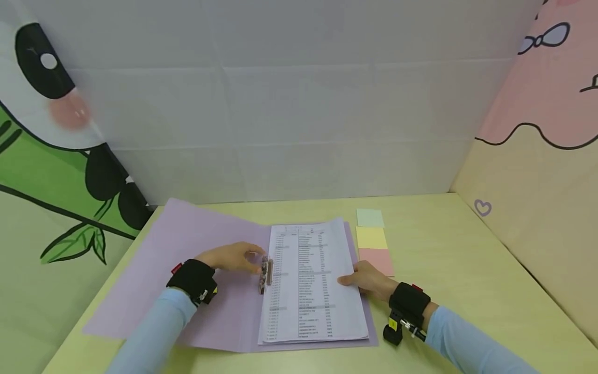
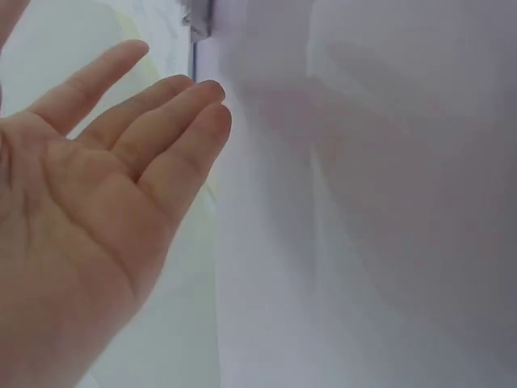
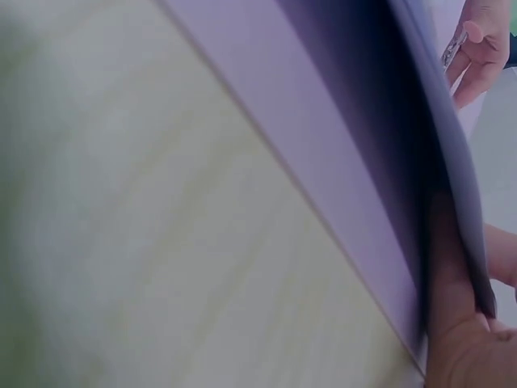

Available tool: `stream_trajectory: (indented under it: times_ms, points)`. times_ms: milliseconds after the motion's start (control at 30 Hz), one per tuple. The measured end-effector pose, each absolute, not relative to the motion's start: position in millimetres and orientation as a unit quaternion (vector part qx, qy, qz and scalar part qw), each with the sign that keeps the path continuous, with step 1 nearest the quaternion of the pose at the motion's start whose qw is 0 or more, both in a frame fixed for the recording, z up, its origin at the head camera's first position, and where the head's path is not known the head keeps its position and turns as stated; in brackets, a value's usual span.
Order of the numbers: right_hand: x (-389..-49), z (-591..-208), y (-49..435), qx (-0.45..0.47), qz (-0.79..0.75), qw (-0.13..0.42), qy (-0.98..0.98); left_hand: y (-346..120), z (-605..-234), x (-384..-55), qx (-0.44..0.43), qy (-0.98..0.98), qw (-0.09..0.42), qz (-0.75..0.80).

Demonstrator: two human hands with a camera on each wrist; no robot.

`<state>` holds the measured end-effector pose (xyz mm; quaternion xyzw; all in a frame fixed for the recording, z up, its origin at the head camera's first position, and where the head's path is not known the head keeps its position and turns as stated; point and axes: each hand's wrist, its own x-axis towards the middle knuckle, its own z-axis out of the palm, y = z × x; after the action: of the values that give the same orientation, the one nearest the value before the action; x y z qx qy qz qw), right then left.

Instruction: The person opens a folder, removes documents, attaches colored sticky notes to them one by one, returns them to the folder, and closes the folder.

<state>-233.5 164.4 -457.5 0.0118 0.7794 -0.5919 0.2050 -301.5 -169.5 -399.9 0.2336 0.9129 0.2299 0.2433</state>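
Observation:
A purple file folder [image 1: 205, 322] lies spread open, with a stack of printed sheets [image 1: 310, 291] on its right half. A metal clip [image 1: 266, 275] sits at the left edge of the sheets. My left hand [image 1: 233, 257] is beside that clip, its fingertips close to it; in the left wrist view the fingers [image 2: 174, 153] extend loosely and nothing is in the palm. With the thumb on top and fingers beneath, my right hand [image 1: 371, 280] pinches the right edge of the sheets. The right wrist view shows those sheets [image 3: 456, 153] lifted off the folder's cover [image 3: 275, 113] there.
Behind my right hand, green [image 1: 370, 218], yellow [image 1: 371, 238] and pink [image 1: 376, 261] sticky note pads line up along the folder's right side. The pale yellow table [image 1: 448, 249] ends at a white back wall [image 1: 299, 119], with printed panels left and right.

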Motion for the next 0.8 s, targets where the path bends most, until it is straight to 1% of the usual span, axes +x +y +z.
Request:
stream_trajectory:
  times_ms: [233, 367, 433, 633, 700, 800]
  points:
    - [-233.6, -457.5, 164.1, 0.011, -0.591, 0.203, 0.780, -169.7, -389.9, -303.6, 0.239, 0.910, 0.221, 0.257]
    - [-231.7, -456.9, 164.2, 0.011, -0.589, 0.203, 0.782, -167.5, -389.1, -306.8, 0.235, 0.915, 0.192, 0.267]
    - [-231.3, -456.6, 164.4, 0.011, -0.590, 0.202, 0.782, -165.2, -388.7, -309.3, 0.241, 0.919, 0.163, 0.267]
    - [-232.6, -456.8, 164.9, 0.009, -0.592, 0.203, 0.780, -157.4, -387.2, -316.9, 0.248, 0.939, 0.046, 0.235]
    - [-232.9, -456.7, 164.9, 0.012, -0.592, 0.203, 0.780, -154.9, -387.3, -318.1, 0.240, 0.944, 0.025, 0.225]
    - [-233.0, -457.0, 165.5, 0.010, -0.590, 0.205, 0.781, -151.4, -389.6, -320.2, 0.224, 0.950, 0.014, 0.216]
